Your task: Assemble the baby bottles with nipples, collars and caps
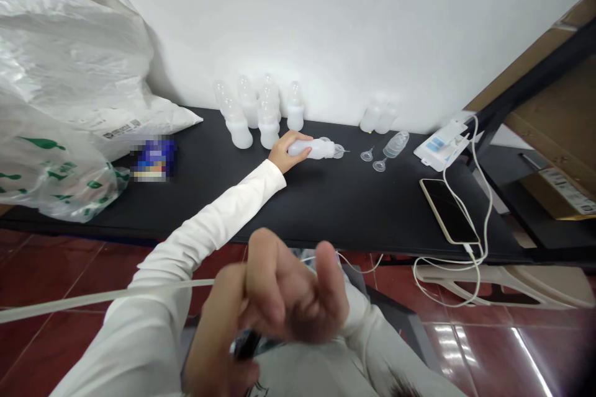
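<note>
Head view. Your left hand [285, 152]: clamped around the base of a translucent white plastic squeeze bottle [313, 149], which lies on its side near the rear edge of the matte black desk [354, 205], long axis along that edge, nozzle to your right. Your right hand [288, 298]: raised, blurred, off the desk; whether it grips the dark object [246, 344] below it, you cannot tell.

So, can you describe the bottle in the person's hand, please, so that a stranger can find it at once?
On the black table against the white wall, translucent plastic bottles stand in a group. Just in front of them, one bottle is held on its side by the left hand. Unlike its upright neighbours, it lies horizontal, its narrow end pointing right.
</note>
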`<state>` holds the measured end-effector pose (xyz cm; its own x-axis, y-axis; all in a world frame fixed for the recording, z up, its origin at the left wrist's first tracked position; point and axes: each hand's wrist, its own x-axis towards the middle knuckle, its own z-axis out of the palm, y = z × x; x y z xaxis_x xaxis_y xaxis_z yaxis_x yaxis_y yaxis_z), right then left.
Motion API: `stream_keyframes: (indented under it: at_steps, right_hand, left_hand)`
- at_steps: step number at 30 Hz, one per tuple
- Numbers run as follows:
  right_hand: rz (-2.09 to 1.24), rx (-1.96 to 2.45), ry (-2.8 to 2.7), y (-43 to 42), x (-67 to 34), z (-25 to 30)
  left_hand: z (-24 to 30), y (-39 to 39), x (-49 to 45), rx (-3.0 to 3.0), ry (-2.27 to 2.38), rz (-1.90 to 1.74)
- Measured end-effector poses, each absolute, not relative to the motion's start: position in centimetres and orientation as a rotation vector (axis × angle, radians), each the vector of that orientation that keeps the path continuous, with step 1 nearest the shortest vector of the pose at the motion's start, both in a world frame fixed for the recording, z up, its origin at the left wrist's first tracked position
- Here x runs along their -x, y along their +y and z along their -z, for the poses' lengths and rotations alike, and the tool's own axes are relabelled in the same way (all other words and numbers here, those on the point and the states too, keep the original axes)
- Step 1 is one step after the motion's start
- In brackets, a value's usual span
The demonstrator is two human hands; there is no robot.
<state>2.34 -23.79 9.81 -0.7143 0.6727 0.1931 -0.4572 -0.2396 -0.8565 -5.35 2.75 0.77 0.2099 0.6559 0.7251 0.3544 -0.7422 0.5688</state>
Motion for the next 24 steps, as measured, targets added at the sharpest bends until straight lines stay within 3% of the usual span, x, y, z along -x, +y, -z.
stream_keyframes:
  at_steps: [2,4,9,14,20,24]
  right_hand:
    - [-1.917,0.2,-1.327,-19.6,-3.7,-9.1]
    - [-1.677,0.421,-1.491,-16.4,-6.3,-8.9]
    - [-0.506,1.233,-1.784,-10.5,-17.0,-9.2]
    - [0.225,1.65,-1.585,-1.7,-28.1,-7.3]
    - [0.114,1.82,-1.63,4.6,-33.4,-4.6]
    - [0.082,1.589,-1.687,3.4,-32.5,-5.0]
  left_hand:
    - [-0.9,2.6,5.3,-2.158,0.979,-1.559]
    - [-0.9,2.6,5.2,-2.087,1.004,-1.575]
    - [-0.8,2.8,5.0,-1.868,1.031,-1.585]
    - [-0.7,3.0,4.9,-1.634,1.061,-1.433]
    - [-0.7,3.0,4.8,-1.516,1.036,-1.431]
    - [-0.6,3.1,4.8,-1.521,1.022,-1.423]
